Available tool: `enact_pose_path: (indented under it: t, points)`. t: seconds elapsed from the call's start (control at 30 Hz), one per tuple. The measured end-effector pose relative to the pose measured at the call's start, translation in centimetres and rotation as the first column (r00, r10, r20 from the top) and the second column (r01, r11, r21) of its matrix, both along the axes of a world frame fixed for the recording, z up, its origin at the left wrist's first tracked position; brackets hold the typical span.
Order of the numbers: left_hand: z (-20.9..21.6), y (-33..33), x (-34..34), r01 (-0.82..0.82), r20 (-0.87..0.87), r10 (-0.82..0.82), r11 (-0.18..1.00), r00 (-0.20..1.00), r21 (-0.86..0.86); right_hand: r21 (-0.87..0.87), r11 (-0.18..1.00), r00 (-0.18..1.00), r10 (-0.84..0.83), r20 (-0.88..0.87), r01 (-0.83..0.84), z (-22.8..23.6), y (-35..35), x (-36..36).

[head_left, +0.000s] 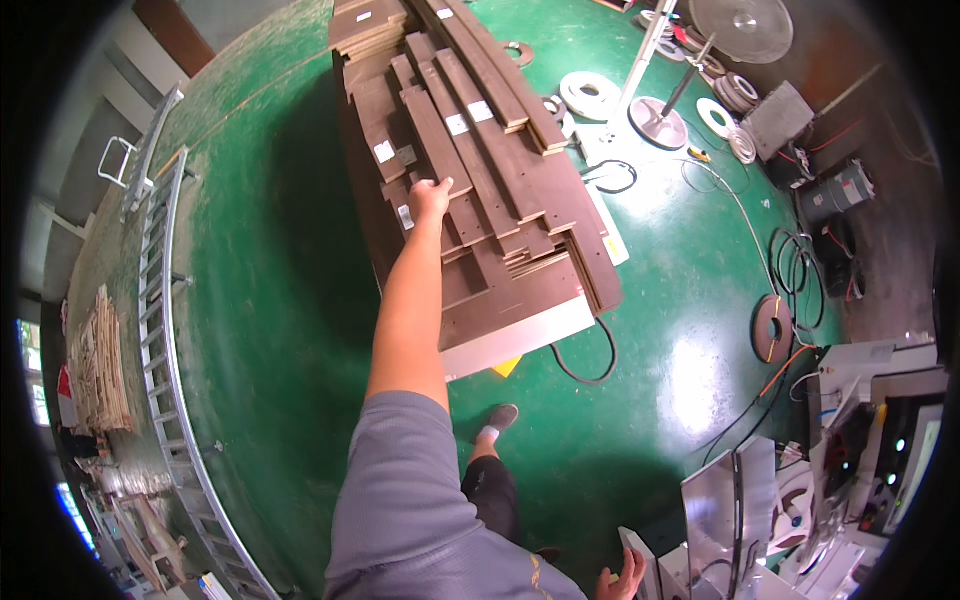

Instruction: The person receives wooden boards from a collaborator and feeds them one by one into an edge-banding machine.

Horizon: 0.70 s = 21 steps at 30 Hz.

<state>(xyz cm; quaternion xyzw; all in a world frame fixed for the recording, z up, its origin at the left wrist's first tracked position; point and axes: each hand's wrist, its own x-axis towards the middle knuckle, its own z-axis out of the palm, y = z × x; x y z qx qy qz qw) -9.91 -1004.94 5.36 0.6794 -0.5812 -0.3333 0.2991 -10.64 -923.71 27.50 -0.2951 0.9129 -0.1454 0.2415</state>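
Note:
My left arm reaches out to a stack of brown boards [560,190] on a low platform. The fingers of my left hand [430,197] are closed at the near end of one narrow brown board [432,135]. What lies under the fingertips is partly hidden by the hand. White labels [457,125] are stuck on several boards. Low at the right, my right hand [625,577] is partly cut off by the picture's edge, its fingers apart beside a pale machine panel [640,550].
A metal ladder-like roller conveyor [160,330] runs along the left. On the green floor [270,420] lie a dark cable loop [590,375] and a brown edging roll [772,328]. A round fan [742,25] stands at the far right, machinery [740,500] at the near right.

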Motion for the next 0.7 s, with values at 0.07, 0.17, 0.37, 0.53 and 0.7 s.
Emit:
enact_pose_path:
  t: [0.07, 0.17, 0.37, 0.53, 0.7]
  points:
    - [-1.4, -1.1, 2.5, -0.013, -0.343, 0.051, 0.994, 0.938, 0.111, -0.032, 0.998, 0.998, 0.050, -0.022, -0.051, 1.0, -3.0, -1.3]
    - [1.4, 4.1, 4.0, 0.299, -0.487, -0.106, 0.893, 0.867, 0.337, -0.029, 0.999, 0.995, 0.010, -0.102, -0.013, 1.7, -6.4, -0.8]
    - [6.9, 27.6, 9.3, 0.681, -0.786, -0.239, 0.672, 0.571, 0.291, -0.248, 0.968, 0.998, -0.018, 0.059, 0.032, 0.8, -11.2, -4.1]
    - [15.1, 46.2, 4.9, 0.976, -0.969, -0.162, 0.144, 0.188, 0.165, -0.504, 0.692, 0.583, 0.147, 0.799, 0.516, 3.4, -17.6, -8.9]
    - [16.4, 54.4, -0.4, 0.881, -0.889, -0.402, -0.472, -0.218, -0.003, -0.527, 0.693, 0.787, -0.094, 0.610, 0.492, 7.0, -11.1, -8.9]
